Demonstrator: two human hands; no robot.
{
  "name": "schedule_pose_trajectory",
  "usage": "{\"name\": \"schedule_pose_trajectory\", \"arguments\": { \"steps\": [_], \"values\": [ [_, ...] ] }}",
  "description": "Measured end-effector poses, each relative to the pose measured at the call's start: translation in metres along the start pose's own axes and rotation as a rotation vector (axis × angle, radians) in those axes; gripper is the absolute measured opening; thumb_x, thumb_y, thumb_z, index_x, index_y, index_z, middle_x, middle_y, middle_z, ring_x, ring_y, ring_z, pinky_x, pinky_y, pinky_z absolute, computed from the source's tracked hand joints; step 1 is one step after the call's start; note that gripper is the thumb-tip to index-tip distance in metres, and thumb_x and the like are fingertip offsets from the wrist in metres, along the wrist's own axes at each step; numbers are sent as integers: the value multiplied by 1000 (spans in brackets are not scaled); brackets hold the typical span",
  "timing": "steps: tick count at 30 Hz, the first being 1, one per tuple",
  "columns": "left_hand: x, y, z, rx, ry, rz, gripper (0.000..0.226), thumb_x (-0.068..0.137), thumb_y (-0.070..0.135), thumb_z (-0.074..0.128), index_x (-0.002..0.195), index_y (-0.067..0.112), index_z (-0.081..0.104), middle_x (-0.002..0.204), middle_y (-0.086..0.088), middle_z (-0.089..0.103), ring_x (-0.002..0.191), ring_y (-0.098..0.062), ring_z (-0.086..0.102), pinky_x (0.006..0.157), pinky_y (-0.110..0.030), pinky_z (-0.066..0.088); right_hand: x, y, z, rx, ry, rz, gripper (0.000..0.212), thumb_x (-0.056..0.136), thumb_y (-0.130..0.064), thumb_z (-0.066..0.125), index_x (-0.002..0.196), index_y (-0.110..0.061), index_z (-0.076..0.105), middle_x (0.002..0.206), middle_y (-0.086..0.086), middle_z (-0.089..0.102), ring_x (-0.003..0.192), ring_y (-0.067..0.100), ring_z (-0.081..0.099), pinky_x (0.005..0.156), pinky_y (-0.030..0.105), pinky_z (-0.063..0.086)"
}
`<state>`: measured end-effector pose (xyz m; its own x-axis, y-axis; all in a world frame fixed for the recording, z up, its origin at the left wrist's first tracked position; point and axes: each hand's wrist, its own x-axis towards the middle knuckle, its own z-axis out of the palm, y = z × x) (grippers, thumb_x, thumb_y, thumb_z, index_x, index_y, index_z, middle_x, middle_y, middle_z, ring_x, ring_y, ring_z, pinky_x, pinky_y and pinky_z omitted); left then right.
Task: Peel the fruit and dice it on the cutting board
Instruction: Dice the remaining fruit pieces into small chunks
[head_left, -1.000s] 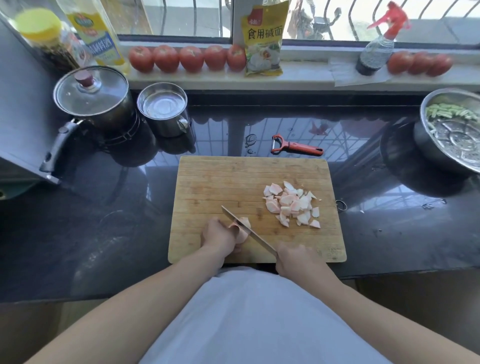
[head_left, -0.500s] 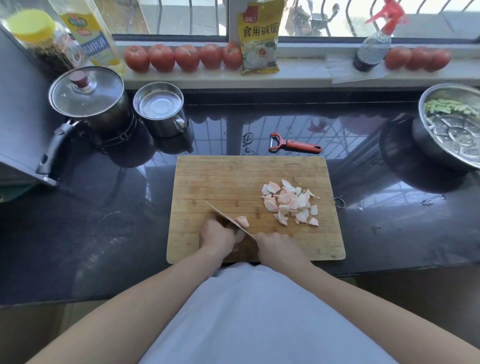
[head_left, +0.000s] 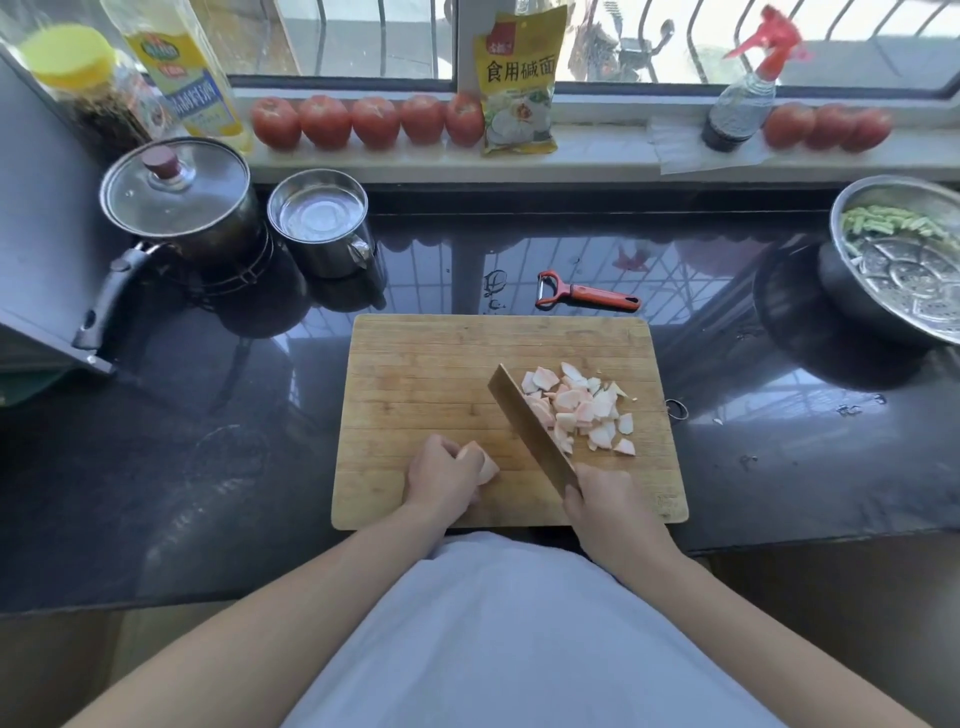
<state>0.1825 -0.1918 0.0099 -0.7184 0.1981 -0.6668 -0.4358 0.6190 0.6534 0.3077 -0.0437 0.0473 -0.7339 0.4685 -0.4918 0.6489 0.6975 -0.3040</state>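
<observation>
Left hand (head_left: 441, 475) curled over remaining fruit chunk (head_left: 480, 462) on near part of cutting board (head_left: 415, 374). Right hand (head_left: 605, 496) wrapped round cleaver (head_left: 530, 426) handle, blade angled away-left, edge against diced pile (head_left: 582, 408) on board's right half. Forearms converging from below.

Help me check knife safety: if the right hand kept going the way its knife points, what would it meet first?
Probably nothing on the board: the right hand points the knife up-left, along the diced fruit pile and away from the left hand. Beyond lies bare cutting board; depth is unclear.
</observation>
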Motion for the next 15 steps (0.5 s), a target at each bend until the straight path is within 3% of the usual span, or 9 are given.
{"name": "schedule_pose_trajectory", "arguments": {
  "steps": [7, 10, 15],
  "values": [
    [-1, 1, 0, -34, -16, -32, 15, 100, 28, 64, 108, 17, 58, 105, -1, 66, 75, -15, 73, 50, -20, 44, -11, -10, 5, -220, -196, -79, 27, 98, -14, 40, 72, -20, 39, 68, -1, 43, 72, 28, 50, 63, 35, 41],
    [-1, 0, 2, -44, -13, -28, 14, 100, 28, 64, 106, 17, 59, 104, -1, 67, 73, -15, 72, 52, -22, 44, -13, -10, 2, -235, -211, -77, 21, 98, -13, 39, 78, -19, 41, 67, -1, 42, 70, 29, 48, 67, 36, 42],
    [1, -1, 2, -45, -12, -26, 12, 100, 27, 63, 103, 17, 57, 101, -1, 66, 70, -14, 71, 55, -27, 48, -13, -12, 3, -280, -222, -76, 28, 96, -11, 39, 71, -21, 33, 67, -1, 40, 69, 30, 44, 71, 39, 43]
  ]
}}
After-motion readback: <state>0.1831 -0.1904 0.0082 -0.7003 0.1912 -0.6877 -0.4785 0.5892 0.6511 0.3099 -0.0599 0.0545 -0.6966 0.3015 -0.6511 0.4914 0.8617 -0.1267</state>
